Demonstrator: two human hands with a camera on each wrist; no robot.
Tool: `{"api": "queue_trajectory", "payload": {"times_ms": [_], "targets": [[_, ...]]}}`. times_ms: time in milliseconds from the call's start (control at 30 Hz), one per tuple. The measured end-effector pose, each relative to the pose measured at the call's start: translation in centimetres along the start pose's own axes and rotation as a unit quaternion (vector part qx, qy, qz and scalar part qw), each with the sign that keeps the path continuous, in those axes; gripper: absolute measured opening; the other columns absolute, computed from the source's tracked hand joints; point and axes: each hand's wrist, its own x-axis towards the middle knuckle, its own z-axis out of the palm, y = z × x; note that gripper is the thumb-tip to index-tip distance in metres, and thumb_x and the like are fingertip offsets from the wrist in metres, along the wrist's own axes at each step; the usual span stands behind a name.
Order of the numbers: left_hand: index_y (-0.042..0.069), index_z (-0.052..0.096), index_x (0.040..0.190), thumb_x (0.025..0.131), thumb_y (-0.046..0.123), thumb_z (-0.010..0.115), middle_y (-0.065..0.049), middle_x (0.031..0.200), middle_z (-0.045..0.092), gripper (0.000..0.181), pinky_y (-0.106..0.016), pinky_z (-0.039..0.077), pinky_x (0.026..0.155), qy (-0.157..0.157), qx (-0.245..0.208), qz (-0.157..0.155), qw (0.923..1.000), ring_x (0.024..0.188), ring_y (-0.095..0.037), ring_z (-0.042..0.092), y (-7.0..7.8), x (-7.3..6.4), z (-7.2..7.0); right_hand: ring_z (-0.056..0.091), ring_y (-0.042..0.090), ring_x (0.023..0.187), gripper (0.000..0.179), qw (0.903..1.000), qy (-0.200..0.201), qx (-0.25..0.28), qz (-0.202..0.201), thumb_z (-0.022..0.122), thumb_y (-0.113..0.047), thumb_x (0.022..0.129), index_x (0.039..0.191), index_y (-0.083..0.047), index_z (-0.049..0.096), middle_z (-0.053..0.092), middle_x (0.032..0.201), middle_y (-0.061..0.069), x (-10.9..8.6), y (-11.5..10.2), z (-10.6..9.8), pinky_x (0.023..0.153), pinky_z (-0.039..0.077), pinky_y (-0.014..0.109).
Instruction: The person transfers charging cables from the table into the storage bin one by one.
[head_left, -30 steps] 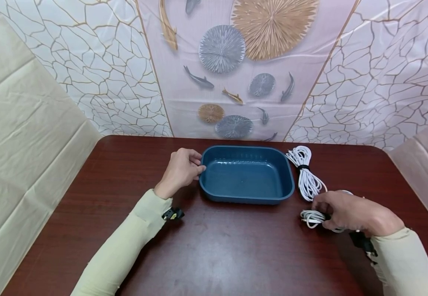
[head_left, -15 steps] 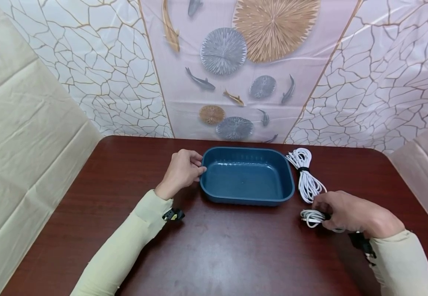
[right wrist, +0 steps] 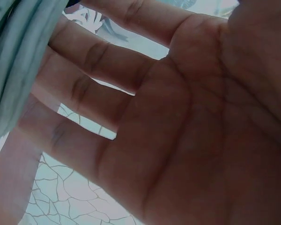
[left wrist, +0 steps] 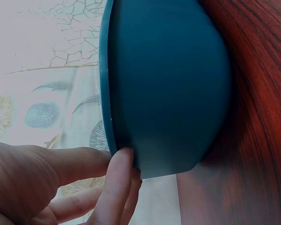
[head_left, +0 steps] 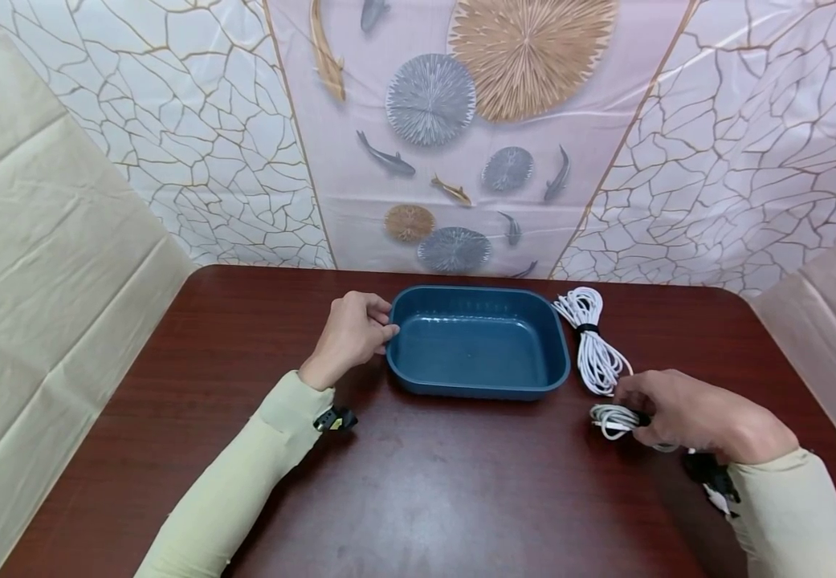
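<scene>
A blue rectangular plastic basin (head_left: 471, 353) stands on the table, its inside bare. My left hand (head_left: 351, 331) pinches the basin's left rim between thumb and fingers; in the left wrist view the fingertips (left wrist: 122, 161) press against its outer wall. To the right of the basin, my right hand (head_left: 699, 413) grips a small coiled grey-white cable (head_left: 613, 421) with a dark tie. The same coil (right wrist: 18, 65) fills the upper left corner of the right wrist view, against the curled fingers. Part of it is hidden under the hand.
A larger bundle of white cable (head_left: 597, 353), bound with a black band, lies between the basin's right side and my right hand. The dark red-brown table (head_left: 418, 498) ends at a patterned cloth backdrop (head_left: 461, 160) behind.
My right hand and the small coil have shifted slightly to the right. The left hand keeps its hold on the basin, which stays in place. The view has swayed a little.
</scene>
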Motion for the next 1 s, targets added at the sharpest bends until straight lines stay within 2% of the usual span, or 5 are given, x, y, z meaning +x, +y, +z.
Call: {"api": "queue_trajectory", "payload": {"times_ms": [200, 367, 533, 667, 1000], "targets": [[-0.002, 0.070, 0.121, 0.091, 0.008, 0.076, -0.016, 0.103, 0.072, 0.031, -0.030, 0.065, 0.059, 0.002, 0.001, -0.001, 1.0000, 0.066, -0.019, 0.075, -0.1, 0.0, -0.1, 0.053, 0.012, 0.076, 0.031, 0.9998, 0.000, -0.021, -0.002, 0.077, -0.002, 0.079, 0.102, -0.020, 0.068, 0.060, 0.082, -0.006, 0.3, -0.1, -0.4, 0.059, 0.043, 0.022], [-0.002, 0.070, 0.121, 0.091, 0.009, 0.075, -0.016, 0.104, 0.072, 0.031, -0.032, 0.065, 0.061, 0.001, 0.002, -0.001, 1.0000, 0.066, -0.020, 0.076, 0.0, 0.0, 0.0, 0.053, 0.013, 0.078, 0.029, 0.9995, -0.003, -0.031, 0.001, 0.078, -0.005, 0.080, 0.104, -0.018, 0.068, 0.060, 0.084, -0.005, 0.5, -0.5, -0.7, 0.059, 0.043, 0.023], [-0.002, 0.070, 0.122, 0.092, 0.008, 0.075, -0.017, 0.104, 0.071, 0.032, -0.039, 0.066, 0.066, 0.000, -0.003, -0.004, 1.0000, 0.071, -0.026, 0.077, 0.0, 0.0, 0.0, 0.054, 0.013, 0.073, 0.029, 0.9998, -0.009, -0.016, -0.001, 0.076, -0.004, 0.081, 0.107, -0.014, 0.068, 0.061, 0.086, -0.003, 0.6, -0.9, -1.1, 0.053, 0.047, 0.025], [-0.002, 0.070, 0.121, 0.091, 0.008, 0.075, -0.017, 0.104, 0.072, 0.032, -0.032, 0.065, 0.062, 0.001, -0.001, -0.005, 1.0000, 0.075, -0.029, 0.078, 0.0, 0.0, 0.0, 0.055, 0.014, 0.071, 0.032, 0.9999, -0.009, -0.013, -0.001, 0.075, -0.004, 0.082, 0.111, -0.012, 0.068, 0.061, 0.089, -0.002, 0.6, -1.2, -1.3, 0.051, 0.049, 0.027], [-0.001, 0.071, 0.121, 0.091, 0.009, 0.076, -0.016, 0.104, 0.072, 0.032, -0.029, 0.064, 0.058, 0.004, 0.009, -0.007, 0.9999, 0.064, -0.016, 0.074, 0.0, 0.0, 0.1, 0.053, 0.012, 0.058, 0.030, 0.9999, 0.009, 0.008, -0.001, 0.073, -0.005, 0.084, 0.113, -0.009, 0.066, 0.056, 0.083, -0.001, 0.6, -1.3, -1.0, 0.044, 0.049, 0.029]]}}
